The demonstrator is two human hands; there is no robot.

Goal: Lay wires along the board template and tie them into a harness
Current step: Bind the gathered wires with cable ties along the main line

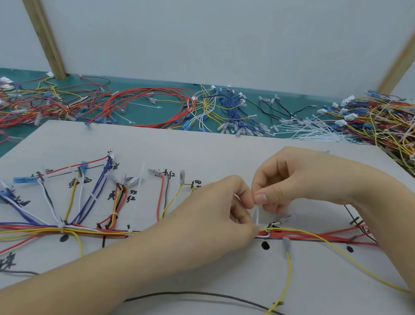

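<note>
Both hands meet over the wire bundle (302,235) on the board template (202,152) — left hand (212,207) grip pinning the wires, right hand (296,181) grip clamped on the white cable tie (256,214), likely to cinch it.

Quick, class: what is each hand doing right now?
Left hand: closed, fingers pinching the white cable tie at the wire bundle.
Right hand: closed, fingers pinching the same tie from above.
</note>
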